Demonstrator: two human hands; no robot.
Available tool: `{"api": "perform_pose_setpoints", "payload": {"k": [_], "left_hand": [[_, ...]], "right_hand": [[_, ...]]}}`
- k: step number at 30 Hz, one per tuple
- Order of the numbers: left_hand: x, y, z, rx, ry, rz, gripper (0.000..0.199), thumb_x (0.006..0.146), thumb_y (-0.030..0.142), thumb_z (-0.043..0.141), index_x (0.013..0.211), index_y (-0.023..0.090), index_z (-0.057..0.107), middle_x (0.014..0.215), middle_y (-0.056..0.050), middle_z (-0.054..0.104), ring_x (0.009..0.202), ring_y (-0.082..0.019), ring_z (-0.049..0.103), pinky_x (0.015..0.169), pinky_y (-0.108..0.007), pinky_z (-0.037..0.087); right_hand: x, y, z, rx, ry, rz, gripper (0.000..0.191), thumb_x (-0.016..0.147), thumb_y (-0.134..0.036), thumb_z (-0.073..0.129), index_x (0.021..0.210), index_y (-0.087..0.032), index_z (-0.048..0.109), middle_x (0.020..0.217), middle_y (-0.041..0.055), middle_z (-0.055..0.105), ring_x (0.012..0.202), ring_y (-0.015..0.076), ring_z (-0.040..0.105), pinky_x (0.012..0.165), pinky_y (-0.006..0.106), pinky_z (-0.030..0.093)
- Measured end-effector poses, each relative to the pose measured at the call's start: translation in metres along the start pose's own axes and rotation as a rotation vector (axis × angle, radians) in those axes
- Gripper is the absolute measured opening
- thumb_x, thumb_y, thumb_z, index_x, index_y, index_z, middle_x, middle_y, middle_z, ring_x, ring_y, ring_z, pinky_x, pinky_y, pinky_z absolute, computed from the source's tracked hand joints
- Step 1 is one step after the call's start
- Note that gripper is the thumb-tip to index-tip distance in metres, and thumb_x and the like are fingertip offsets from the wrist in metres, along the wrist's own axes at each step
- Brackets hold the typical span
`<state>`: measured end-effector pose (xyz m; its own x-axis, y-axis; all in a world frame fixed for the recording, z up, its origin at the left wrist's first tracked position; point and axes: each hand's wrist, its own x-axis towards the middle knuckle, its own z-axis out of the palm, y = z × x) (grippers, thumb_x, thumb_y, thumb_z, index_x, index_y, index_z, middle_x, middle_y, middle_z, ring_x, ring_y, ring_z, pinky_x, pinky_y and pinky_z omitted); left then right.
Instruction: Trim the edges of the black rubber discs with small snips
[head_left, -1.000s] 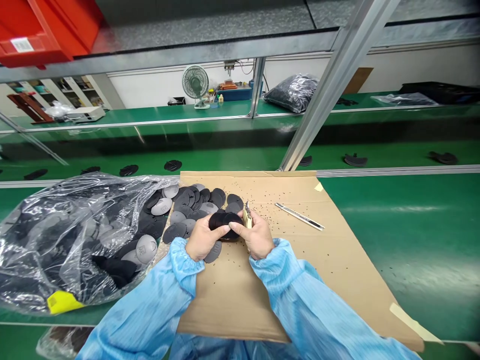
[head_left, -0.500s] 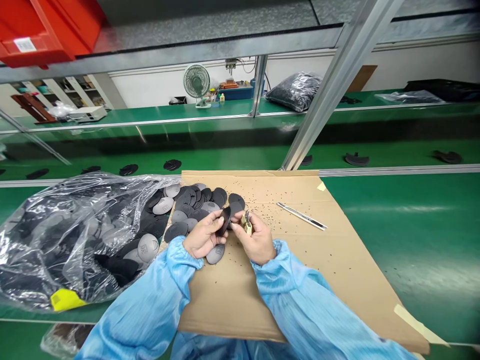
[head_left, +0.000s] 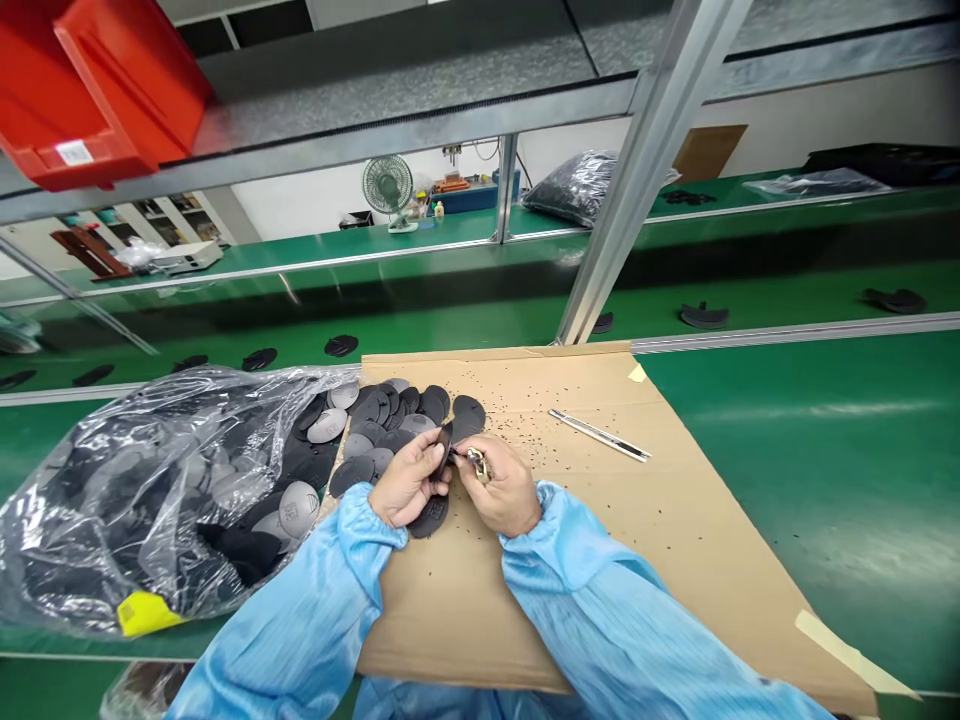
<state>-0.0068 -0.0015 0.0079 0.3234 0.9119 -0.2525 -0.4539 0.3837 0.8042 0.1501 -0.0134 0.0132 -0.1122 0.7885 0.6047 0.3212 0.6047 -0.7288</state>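
Note:
Between the thumb and fingers of my left hand [head_left: 411, 480] a black oval plastic disc [head_left: 445, 446] stands on edge, its face turned toward my right hand. My right hand [head_left: 504, 484] is closed around a small hand tool [head_left: 478, 464] with pale yellow and metal parts; its exact kind is partly hidden by my fingers. The tool's tip is close to the disc, and I cannot tell whether they touch. Beneath my hands another dark disc [head_left: 429, 516] lies on the cardboard sheet [head_left: 570, 560]. More black and grey discs [head_left: 352, 472] are heaped just beyond my left hand.
A clear plastic bag [head_left: 112, 500] full of discs lies at the left. On the cardboard are a slim white-and-black tool [head_left: 600, 435] and scattered black crumbs. A slanted metal post [head_left: 615, 190] rises beyond. Black parts [head_left: 703, 316] lie along the green surface behind; a red bin [head_left: 112, 90] sits overhead.
My right hand has turned over and its tool has come closer to the disc in my left hand. The disc under my hands looks darker. The whole view has tilted slightly.

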Motion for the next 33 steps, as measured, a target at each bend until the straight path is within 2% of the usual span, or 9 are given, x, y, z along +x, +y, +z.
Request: {"api": "perform_pose_setpoints", "payload": {"k": [4, 8, 12, 15, 16, 19, 21, 26, 33], "left_hand": [[0.000, 0.002, 0.004, 0.053, 0.087, 0.009, 0.050, 0.064, 0.031, 0.081, 0.107, 0.017, 0.058, 0.078, 0.001, 0.056, 0.056, -0.006, 0.052, 0.043, -0.015, 0.042], [0.017, 0.016, 0.007, 0.168, 0.271, 0.105, 0.049, 0.064, 0.022, 0.079, 0.108, 0.017, 0.057, 0.098, -0.005, 0.064, 0.073, -0.012, 0.062, 0.054, -0.021, 0.051], [0.059, 0.055, 0.005, 0.625, 0.527, 0.395, 0.041, 0.071, 0.019, 0.069, 0.110, 0.016, 0.057, 0.105, -0.009, 0.065, 0.092, -0.021, 0.064, 0.082, -0.036, 0.054], [0.097, 0.094, 0.005, 0.877, 0.620, 0.570, 0.039, 0.073, 0.016, 0.064, 0.112, 0.016, 0.060, 0.114, -0.010, 0.061, 0.111, -0.025, 0.056, 0.102, -0.039, 0.040], [0.109, 0.105, 0.007, 1.057, 0.635, 0.640, 0.041, 0.074, 0.016, 0.063, 0.115, 0.016, 0.059, 0.119, -0.011, 0.057, 0.117, -0.026, 0.051, 0.106, -0.039, 0.036], [0.141, 0.121, 0.019, 1.522, 0.616, 0.709, 0.054, 0.073, 0.018, 0.063, 0.126, 0.015, 0.053, 0.129, -0.015, 0.048, 0.125, -0.030, 0.044, 0.107, -0.040, 0.033], [0.161, 0.116, 0.034, 1.643, 0.542, 0.678, 0.058, 0.072, 0.021, 0.065, 0.128, 0.014, 0.052, 0.130, -0.016, 0.047, 0.125, -0.032, 0.043, 0.106, -0.041, 0.034], [0.215, 0.078, 0.084, 1.574, 0.243, 0.539, 0.036, 0.071, 0.023, 0.069, 0.106, 0.015, 0.065, 0.115, -0.014, 0.059, 0.110, -0.030, 0.054, 0.102, -0.040, 0.036], [0.303, 0.039, 0.141, 1.388, 0.153, 0.418, 0.026, 0.073, 0.024, 0.069, 0.097, 0.015, 0.069, 0.093, -0.010, 0.071, 0.086, -0.022, 0.064, 0.083, -0.032, 0.047]], "right_hand": [[0.001, 0.007, -0.002, 0.070, 0.006, 0.057, 0.011, 0.085, -0.022, 0.054, 0.093, -0.022, 0.062, 0.085, 0.0039, 0.065, 0.079, 0.0181, 0.061, 0.075, 0.031, 0.049], [0.005, 0.025, -0.003, 0.146, 0.233, 0.226, 0.017, 0.082, -0.028, 0.058, 0.098, -0.020, 0.059, 0.090, 0.0054, 0.065, 0.080, 0.0185, 0.062, 0.077, 0.032, 0.050], [0.010, 0.047, -0.005, 0.118, 0.461, 0.298, 0.021, 0.081, -0.031, 0.059, 0.098, -0.019, 0.057, 0.089, 0.0068, 0.065, 0.082, 0.0196, 0.061, 0.082, 0.035, 0.049], [0.013, 0.056, -0.003, 0.104, 0.489, 0.303, 0.022, 0.081, -0.032, 0.057, 0.098, -0.018, 0.057, 0.090, 0.0077, 0.064, 0.085, 0.0202, 0.061, 0.084, 0.036, 0.048], [0.013, 0.057, -0.003, 0.107, 0.485, 0.305, 0.022, 0.081, -0.031, 0.057, 0.098, -0.018, 0.057, 0.091, 0.0079, 0.064, 0.085, 0.0203, 0.061, 0.084, 0.036, 0.048], [0.014, 0.058, -0.001, 0.138, 0.504, 0.349, 0.023, 0.080, -0.032, 0.056, 0.098, -0.018, 0.057, 0.089, 0.0075, 0.064, 0.084, 0.0199, 0.061, 0.083, 0.035, 0.048], [0.015, 0.058, -0.001, 0.166, 0.535, 0.396, 0.024, 0.080, -0.032, 0.056, 0.099, -0.018, 0.057, 0.088, 0.0071, 0.064, 0.083, 0.0195, 0.061, 0.083, 0.035, 0.048], [0.018, 0.057, 0.001, 0.206, 0.599, 0.471, 0.025, 0.077, -0.031, 0.057, 0.099, -0.018, 0.057, 0.087, 0.0056, 0.064, 0.081, 0.0191, 0.061, 0.080, 0.033, 0.049], [0.023, 0.055, 0.002, 0.324, 0.698, 0.575, 0.022, 0.074, -0.026, 0.056, 0.095, -0.019, 0.057, 0.082, 0.0031, 0.060, 0.076, 0.0182, 0.060, 0.075, 0.030, 0.049]]}}
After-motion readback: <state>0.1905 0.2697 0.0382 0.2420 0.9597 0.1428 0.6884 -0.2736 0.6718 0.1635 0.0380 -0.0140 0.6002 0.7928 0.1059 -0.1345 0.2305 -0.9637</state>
